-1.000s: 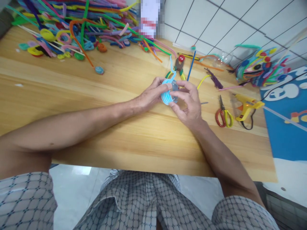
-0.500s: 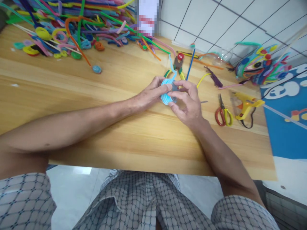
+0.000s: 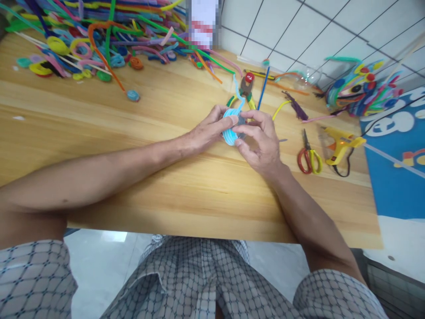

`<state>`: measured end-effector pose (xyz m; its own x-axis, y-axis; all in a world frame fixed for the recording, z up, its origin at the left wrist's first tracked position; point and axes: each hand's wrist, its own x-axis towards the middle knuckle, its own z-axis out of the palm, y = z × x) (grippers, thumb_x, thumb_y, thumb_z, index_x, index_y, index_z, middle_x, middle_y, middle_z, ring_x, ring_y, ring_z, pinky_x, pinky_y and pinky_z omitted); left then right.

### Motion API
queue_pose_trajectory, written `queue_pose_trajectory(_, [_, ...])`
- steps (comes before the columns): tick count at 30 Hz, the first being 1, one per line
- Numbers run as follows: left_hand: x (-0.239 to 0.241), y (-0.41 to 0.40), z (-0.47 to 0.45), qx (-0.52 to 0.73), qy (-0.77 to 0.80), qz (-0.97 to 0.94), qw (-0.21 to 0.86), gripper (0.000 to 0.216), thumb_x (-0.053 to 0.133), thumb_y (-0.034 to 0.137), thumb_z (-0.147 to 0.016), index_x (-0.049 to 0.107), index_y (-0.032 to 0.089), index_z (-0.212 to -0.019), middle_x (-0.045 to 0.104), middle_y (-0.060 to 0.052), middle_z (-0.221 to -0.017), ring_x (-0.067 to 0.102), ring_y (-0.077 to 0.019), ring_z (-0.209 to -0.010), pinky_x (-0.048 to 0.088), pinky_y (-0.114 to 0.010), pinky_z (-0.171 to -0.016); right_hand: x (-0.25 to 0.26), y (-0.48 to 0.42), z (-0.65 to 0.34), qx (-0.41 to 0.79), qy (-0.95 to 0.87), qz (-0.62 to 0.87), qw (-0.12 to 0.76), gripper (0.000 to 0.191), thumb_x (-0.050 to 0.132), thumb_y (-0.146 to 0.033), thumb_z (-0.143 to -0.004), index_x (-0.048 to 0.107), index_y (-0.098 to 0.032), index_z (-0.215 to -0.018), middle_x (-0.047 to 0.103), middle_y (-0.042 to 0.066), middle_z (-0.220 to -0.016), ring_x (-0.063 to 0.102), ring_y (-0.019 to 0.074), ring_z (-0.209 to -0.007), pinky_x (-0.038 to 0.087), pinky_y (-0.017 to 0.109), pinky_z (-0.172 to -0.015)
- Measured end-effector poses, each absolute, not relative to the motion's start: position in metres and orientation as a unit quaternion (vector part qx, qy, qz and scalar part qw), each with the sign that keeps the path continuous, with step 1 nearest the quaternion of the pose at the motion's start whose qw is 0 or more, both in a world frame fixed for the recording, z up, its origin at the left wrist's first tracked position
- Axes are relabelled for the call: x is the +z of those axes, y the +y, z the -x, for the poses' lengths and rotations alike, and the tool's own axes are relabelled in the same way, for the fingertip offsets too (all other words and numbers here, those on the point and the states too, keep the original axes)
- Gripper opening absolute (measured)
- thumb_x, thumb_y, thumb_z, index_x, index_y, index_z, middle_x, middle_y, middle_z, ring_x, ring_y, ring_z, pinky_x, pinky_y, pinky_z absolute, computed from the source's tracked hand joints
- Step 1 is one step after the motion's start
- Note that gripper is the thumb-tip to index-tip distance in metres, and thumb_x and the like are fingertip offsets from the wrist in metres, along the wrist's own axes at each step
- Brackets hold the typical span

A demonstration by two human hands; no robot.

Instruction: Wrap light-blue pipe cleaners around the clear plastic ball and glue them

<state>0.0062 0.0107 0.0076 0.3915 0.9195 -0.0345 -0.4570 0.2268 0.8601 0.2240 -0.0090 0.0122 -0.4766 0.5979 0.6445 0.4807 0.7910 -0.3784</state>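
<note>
A light-blue pipe cleaner [image 3: 229, 135] is coiled in several turns around a clear, rounded piece [image 3: 241, 120] whose exact kind I cannot make out. Its loose end rises from the coil toward the pliers. My left hand [image 3: 214, 126] grips the coil from the left, thumb pressed across the top. From the right, my right hand [image 3: 260, 139] holds the same piece with curved fingertips at its edge. Just beyond the hands lie pliers [image 3: 246, 88] with green and yellow handles, partly covered by my fingers.
Scissors [image 3: 309, 158] and a yellow glue gun [image 3: 341, 144] lie to the right. A heap of coloured pipe cleaners [image 3: 133, 40] fills the back left. A colourful pipe-cleaner figure [image 3: 358, 91] stands at the back right by the tiled wall [image 3: 282, 31]. A blue coil [image 3: 133, 95] lies left of centre.
Both hands stay almost where they were around the blue coil. The right fingertips have shifted very slightly; the camera view has moved a little.
</note>
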Motion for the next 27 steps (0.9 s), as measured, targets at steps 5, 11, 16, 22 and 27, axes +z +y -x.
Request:
queue_pose_trajectory(5, [0.010,0.010,-0.008,0.482,0.293,-0.401,0.722,0.014,0.073,0.024,-0.107,0.059,0.021,-0.109,0.066,0.001,-0.105,0.066,-0.0129,-0.093,0.054,-0.031,-0.092,0.012,-0.008,-0.223,0.083,-0.852,0.320,0.406,0.038,0.069,-0.052,-0.108,0.071,-0.039,-0.144,0.069,0.010,-0.151,0.069,0.0399,-0.142,0.060,0.078,-0.119])
queue_pose_trajectory(11, [0.010,0.009,-0.008,0.480,0.287,-0.403,0.725,0.015,0.072,0.023,-0.107,0.058,0.021,-0.109,0.064,0.001,-0.107,0.065,-0.0141,-0.097,0.053,-0.032,-0.094,0.009,-0.008,-0.223,0.075,-0.854,0.308,0.413,0.031,0.066,-0.045,-0.110,0.074,-0.039,-0.139,0.067,0.008,-0.152,0.069,0.0365,-0.141,0.065,0.072,-0.114])
queue_pose_trajectory(16, [0.009,0.008,-0.007,0.485,0.270,-0.418,0.718,0.021,0.077,0.027,-0.105,0.057,0.021,-0.109,0.062,0.000,-0.108,0.064,-0.0156,-0.103,0.052,-0.033,-0.098,0.009,-0.009,-0.224,0.060,-0.862,0.311,0.395,0.033,0.065,-0.043,-0.110,0.072,-0.040,-0.142,0.066,0.006,-0.156,0.068,0.0341,-0.143,0.065,0.065,-0.115])
queue_pose_trajectory(22, [0.011,0.008,-0.005,0.473,0.288,-0.408,0.726,0.026,0.080,0.032,-0.103,0.056,0.023,-0.106,0.065,0.002,-0.101,0.065,-0.0135,-0.093,0.054,-0.032,-0.094,0.017,-0.008,-0.226,0.047,-0.871,0.300,0.386,0.035,0.061,-0.044,-0.112,0.072,-0.040,-0.145,0.069,0.007,-0.155,0.071,0.0329,-0.142,0.066,0.063,-0.114])
queue_pose_trajectory(27, [0.012,0.010,-0.003,0.456,0.281,-0.391,0.748,0.032,0.084,0.044,-0.100,0.060,0.023,-0.101,0.072,0.000,-0.100,0.075,-0.0189,-0.098,0.060,-0.039,-0.099,0.031,-0.008,-0.230,0.088,-0.868,0.322,0.367,0.036,0.059,-0.050,-0.113,0.072,-0.042,-0.146,0.075,0.006,-0.153,0.073,0.0338,-0.141,0.058,0.068,-0.126])
